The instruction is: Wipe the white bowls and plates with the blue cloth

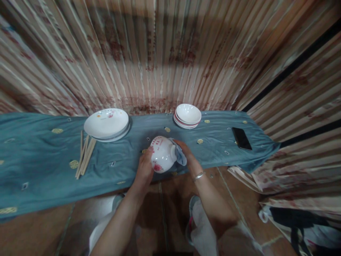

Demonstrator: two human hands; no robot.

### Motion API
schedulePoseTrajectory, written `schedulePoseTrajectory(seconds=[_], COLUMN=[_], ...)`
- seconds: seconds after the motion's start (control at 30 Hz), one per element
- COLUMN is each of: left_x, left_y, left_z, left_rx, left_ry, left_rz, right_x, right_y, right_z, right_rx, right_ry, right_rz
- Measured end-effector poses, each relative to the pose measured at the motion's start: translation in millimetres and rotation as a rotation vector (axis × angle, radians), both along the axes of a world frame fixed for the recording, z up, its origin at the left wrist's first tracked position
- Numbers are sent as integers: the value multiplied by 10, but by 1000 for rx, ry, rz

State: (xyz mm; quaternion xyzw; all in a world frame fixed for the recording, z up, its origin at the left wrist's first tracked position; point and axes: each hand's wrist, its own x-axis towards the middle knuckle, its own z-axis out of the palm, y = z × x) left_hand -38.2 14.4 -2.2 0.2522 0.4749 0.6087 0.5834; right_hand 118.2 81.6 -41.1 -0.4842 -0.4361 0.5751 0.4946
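A white bowl [163, 156] with red flowers and red lettering is held up over the front edge of the table, tipped on its side with its foot turned to the right. My left hand [145, 165] grips it by the rim on the left, the fingertips hidden behind it. At the bowl's foot, my right hand [183, 149] is closed on a light blue cloth [180, 155], which touches the bowl. Most of the right fingers are out of sight behind the cloth. A bracelet circles my right wrist.
A long table under a blue-green cloth [138, 131] carries a stack of plates [106, 124], several wooden chopsticks [85, 156], a stack of small bowls [188, 115] and a black phone [241, 138]. Pleated curtains [160, 64] hang behind and to the right. A bag [290, 220] lies at lower right.
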Motion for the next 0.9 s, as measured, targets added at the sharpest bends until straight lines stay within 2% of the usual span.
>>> schedulePoseTrajectory(seconds=[0.17,0.3,0.47,0.7,0.8,0.9], left_x=[-40,-93,-119,-80,-45,-9], left_y=[76,131,139,126,123,109], left_z=[122,150,144,177,128,81], left_rx=[-55,-143,-150,-249,-226,-150], left_ry=[-257,-375,-472,-499,-500,-491], left_rz=[83,172,153,143,115,55], right_x=[-117,-238,-358,-411,-431,-445], right_y=[-114,-221,-356,-513,-580,-654], right_z=[-51,-136,-184,-55,-16,13], right_rx=[-62,-119,-93,117,195,328], right_ry=[78,186,72,-214,-334,-482], right_rz=[-40,-146,-350,-275,-259,-209])
